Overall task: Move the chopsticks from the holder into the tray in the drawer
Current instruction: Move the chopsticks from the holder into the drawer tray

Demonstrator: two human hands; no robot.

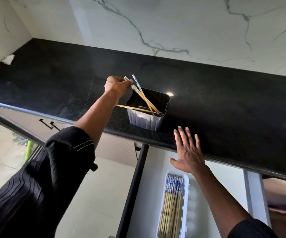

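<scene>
A grey ribbed chopstick holder (145, 120) stands on the black countertop (224, 103) near its front edge. A few wooden chopsticks (146, 101) with blue-and-white patterned tops lean out of it to the left. My left hand (116, 86) pinches the patterned top ends of two of them above the holder's left side. My right hand (188, 153) hovers flat with its fingers spread over the counter's edge, holding nothing. Below it, in the open drawer (149, 194), a white tray (186, 179) holds several chopsticks (172, 206) laid lengthwise.
A marble-look wall (173, 28) rises behind the counter. A crumpled white scrap (8, 59) lies at the counter's far left. Cabinet fronts with dark handles (50, 124) sit below on the left, over a tiled floor. Blurred items lie at the drawer's right side.
</scene>
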